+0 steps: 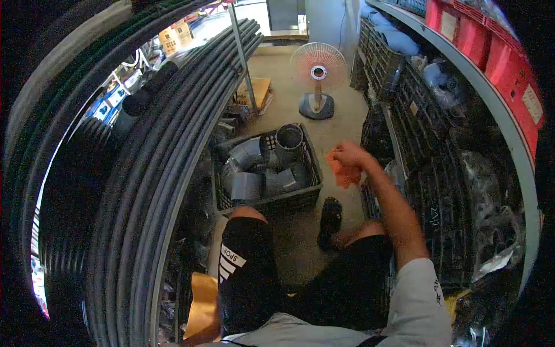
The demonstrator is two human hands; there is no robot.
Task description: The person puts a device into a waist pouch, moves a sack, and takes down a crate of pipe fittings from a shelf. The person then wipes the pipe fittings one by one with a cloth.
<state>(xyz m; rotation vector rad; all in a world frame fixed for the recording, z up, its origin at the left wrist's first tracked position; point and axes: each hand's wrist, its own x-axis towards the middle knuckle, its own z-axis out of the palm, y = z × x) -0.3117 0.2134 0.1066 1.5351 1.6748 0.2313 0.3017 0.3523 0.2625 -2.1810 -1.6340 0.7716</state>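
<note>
My right hand (350, 154) is stretched forward, its fingers closed on an orange cloth (348, 176) that hangs crumpled below it. Just left of the cloth, a black plastic crate (267, 202) stands on the floor in front of my knees. Inside it lie several grey pipe fittings: an elbow (247, 152), a short wide piece (247, 186), and a round socket (289, 137) with its mouth facing up. The cloth appears apart from the crate. My left hand does not show.
A standing fan (317, 72) is on the floor ahead. Long dark pipes (173, 133) lie on a rack to the left. Stacked black crates (430, 196) line the right side, with red bins (497, 63) above. An orange-brown object (202, 301) is by my left leg.
</note>
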